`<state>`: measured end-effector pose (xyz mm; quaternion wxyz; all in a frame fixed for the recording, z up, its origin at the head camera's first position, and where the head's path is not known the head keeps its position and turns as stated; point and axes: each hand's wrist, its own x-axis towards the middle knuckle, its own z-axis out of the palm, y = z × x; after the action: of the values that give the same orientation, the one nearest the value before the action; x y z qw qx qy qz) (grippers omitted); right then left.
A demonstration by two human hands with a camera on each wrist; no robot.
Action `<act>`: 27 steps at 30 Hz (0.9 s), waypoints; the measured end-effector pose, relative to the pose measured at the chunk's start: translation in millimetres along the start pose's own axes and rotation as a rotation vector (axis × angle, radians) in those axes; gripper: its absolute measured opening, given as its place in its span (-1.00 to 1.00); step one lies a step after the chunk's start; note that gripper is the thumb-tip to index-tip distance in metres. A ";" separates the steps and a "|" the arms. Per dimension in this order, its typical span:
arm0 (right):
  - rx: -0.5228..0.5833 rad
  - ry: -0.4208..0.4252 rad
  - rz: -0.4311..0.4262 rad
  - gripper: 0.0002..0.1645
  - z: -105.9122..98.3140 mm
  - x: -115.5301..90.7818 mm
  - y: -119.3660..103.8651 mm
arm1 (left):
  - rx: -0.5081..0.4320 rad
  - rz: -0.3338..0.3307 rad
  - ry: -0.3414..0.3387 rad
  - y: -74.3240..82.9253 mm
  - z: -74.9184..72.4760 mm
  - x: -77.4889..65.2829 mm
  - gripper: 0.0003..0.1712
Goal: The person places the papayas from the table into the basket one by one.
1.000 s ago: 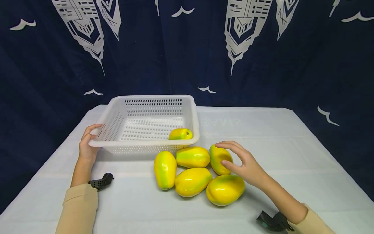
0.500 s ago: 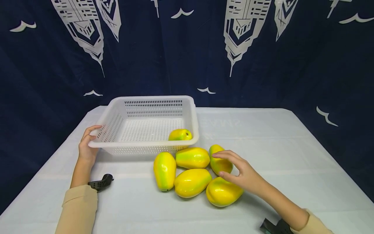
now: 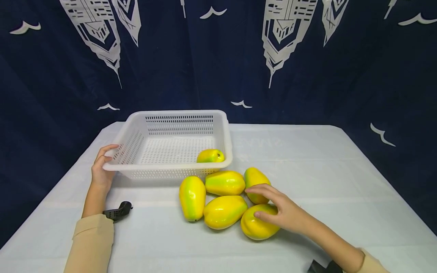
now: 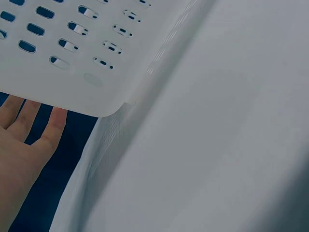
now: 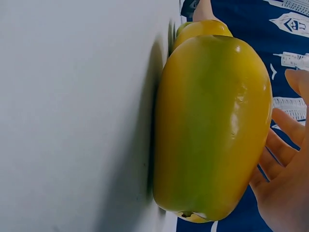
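Note:
My left hand (image 3: 101, 171) grips the left front corner of a white perforated plastic basket (image 3: 160, 167), its fingers over the rim. In the left wrist view the fingers (image 4: 53, 128) pass behind the basket wall. A single yellow-green papaya (image 3: 207, 156) lies inside at the right front. My right hand (image 3: 286, 212) hovers with thumb and fingers spread over the front right papaya (image 3: 256, 229), partly covering it. Its fingertips overlap the papaya behind (image 3: 254, 178) in the head view. In the right wrist view a large papaya (image 5: 212, 130) fills the middle, beside the right palm (image 5: 285, 193).
Three more papayas lie grouped before the basket: one upright-lying on the left (image 3: 192, 199), one near the basket wall (image 3: 225, 183), one in front (image 3: 225, 212). A white cloth (image 3: 153, 242) covers the table. Behind hangs a dark blue patterned curtain (image 3: 191, 68).
My right hand has come down and toward me, from the back right papaya to over the front right one. The left hand and basket stay in place.

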<state>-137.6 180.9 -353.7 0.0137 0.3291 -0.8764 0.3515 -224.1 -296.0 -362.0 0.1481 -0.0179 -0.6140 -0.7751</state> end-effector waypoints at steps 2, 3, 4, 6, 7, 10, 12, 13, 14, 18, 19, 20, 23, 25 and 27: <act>-0.002 -0.010 -0.001 -0.44 0.8 -1.5 -0.6 | 0.000 0.000 0.001 0.1 0.0 0.3 -0.50; -0.003 -0.013 0.002 -0.44 1.2 -2.2 -1.2 | 0.000 0.000 0.000 0.2 0.0 0.4 -0.50; -0.005 -0.017 0.005 -0.44 1.6 -2.9 -1.7 | 0.001 0.000 0.000 0.4 0.0 0.4 -0.51; -0.008 -0.022 0.013 -0.44 2.6 -3.9 -2.5 | -0.002 -0.001 -0.003 0.8 0.1 0.2 -0.51; -0.009 -0.025 0.018 -0.43 3.1 -4.5 -2.8 | -0.002 -0.002 -0.005 1.0 0.2 0.3 -0.51; -0.017 -0.024 0.018 -0.43 4.7 -6.4 -2.9 | -0.008 -0.003 -0.009 1.6 0.3 0.2 -0.51; -0.022 -0.023 0.011 -0.44 5.9 -7.9 -3.0 | -0.014 -0.003 -0.011 1.8 0.3 0.3 -0.51; -0.027 -0.023 0.008 -0.44 6.3 -8.7 -2.9 | -0.014 -0.002 -0.011 1.9 0.4 0.4 -0.52; -0.032 -0.023 0.005 -0.44 6.8 -9.3 -3.0 | -0.015 -0.001 -0.011 2.0 0.5 0.4 -0.52; -0.045 -0.030 0.000 -0.44 7.7 -11.3 -3.5 | -0.006 0.001 -0.010 2.4 0.8 0.7 -0.52; -0.048 -0.032 -0.001 -0.44 7.9 -11.9 -3.7 | -0.002 0.000 -0.008 2.4 0.9 0.8 -0.51; -0.052 -0.036 -0.001 -0.43 8.0 -12.5 -3.9 | 0.001 -0.001 -0.008 2.4 1.0 0.8 -0.51; -0.073 -0.047 -0.004 -0.41 8.4 -14.4 -5.1 | 0.014 -0.005 -0.005 1.9 0.9 0.5 -0.51; -0.094 -0.056 -0.004 -0.40 8.5 -15.4 -6.1 | 0.011 -0.008 0.000 1.4 0.9 -0.1 -0.51; -0.115 -0.068 -0.002 -0.39 8.1 -16.4 -7.3 | 0.004 -0.009 -0.001 1.0 0.6 -0.8 -0.52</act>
<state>-118.7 181.3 -359.6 0.0031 0.3405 -0.8947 0.2892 -223.1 -295.5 -361.0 0.1443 -0.0153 -0.6156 -0.7745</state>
